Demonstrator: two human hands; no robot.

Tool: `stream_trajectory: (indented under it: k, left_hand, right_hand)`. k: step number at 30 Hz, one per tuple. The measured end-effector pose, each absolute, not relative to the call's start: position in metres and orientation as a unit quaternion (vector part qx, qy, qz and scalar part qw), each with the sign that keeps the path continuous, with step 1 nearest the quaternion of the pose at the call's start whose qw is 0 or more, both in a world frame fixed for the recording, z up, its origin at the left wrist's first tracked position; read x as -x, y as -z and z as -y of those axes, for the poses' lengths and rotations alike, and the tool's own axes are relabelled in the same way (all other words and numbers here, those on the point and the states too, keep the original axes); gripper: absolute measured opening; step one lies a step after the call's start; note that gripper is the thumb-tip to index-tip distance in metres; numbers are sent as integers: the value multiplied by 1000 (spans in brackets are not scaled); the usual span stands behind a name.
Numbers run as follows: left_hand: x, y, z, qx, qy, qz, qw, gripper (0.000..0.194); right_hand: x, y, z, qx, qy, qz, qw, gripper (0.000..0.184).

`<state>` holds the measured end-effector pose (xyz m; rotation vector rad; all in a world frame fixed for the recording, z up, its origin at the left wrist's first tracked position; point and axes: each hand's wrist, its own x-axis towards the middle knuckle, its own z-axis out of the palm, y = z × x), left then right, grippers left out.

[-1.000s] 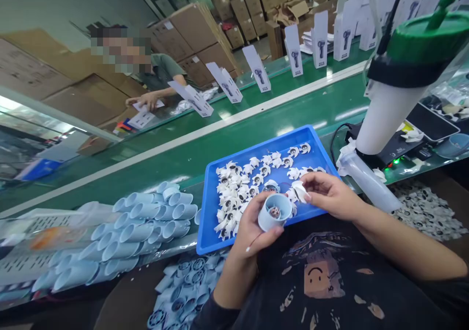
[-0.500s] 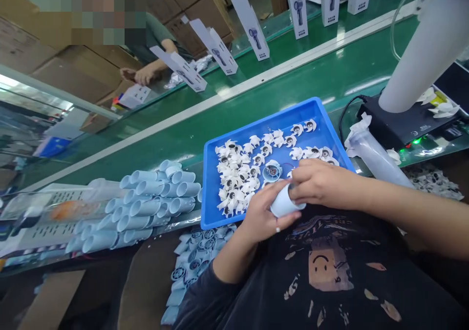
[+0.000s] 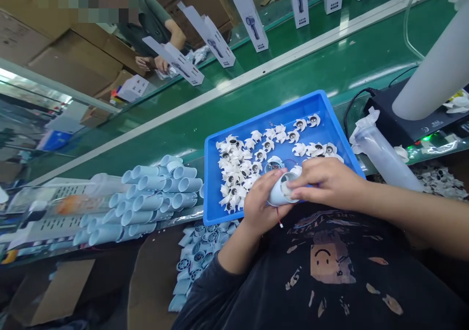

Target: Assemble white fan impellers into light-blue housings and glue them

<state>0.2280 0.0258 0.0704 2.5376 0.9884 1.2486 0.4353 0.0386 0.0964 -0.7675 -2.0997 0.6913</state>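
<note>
My left hand [image 3: 258,200] is wrapped round a light blue fan housing [image 3: 277,195], a short tube with its open end tilted up to the right. A thin red wire with a white plug hangs below it. My right hand [image 3: 318,181] is closed, thumb and fingertips at the tube's mouth, on what looks like a white fan wheel [image 3: 287,189] just inside; the fingers hide part of it. Beneath my hands lies a blue tray [image 3: 207,183] holding many loose white fan wheels [image 3: 234,166]. Another light blue housing [image 3: 273,165] rests in it, partly covered by my hand.
Light blue tubes [image 3: 146,200] are stacked left of the tray, and more housings [image 3: 200,257] lie below. White fan boxes [image 3: 252,25] stand along the green belt [image 3: 176,120]. On the right are a black device [image 3: 410,115] and a frosted tube [image 3: 388,159]. A co-worker's hands [image 3: 156,64] are across the belt.
The housing in my left hand has turned so its mouth shows, with white inside and the red wire hanging below. My right fingers have shifted at the mouth. The view has moved slightly.
</note>
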Motion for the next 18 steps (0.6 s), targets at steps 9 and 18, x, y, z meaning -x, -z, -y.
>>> stream_trajectory:
  k: [9,18]
  left_hand:
    - [-225,-47,-29,-797,-502,-280,183,60]
    - [-221,-89,-17,-880,-341,-295,149,53]
  right_hand:
    - [-429,-90,-16,319,19,856,406,50]
    - [-428,-102,-23,278,-214,885,306,17]
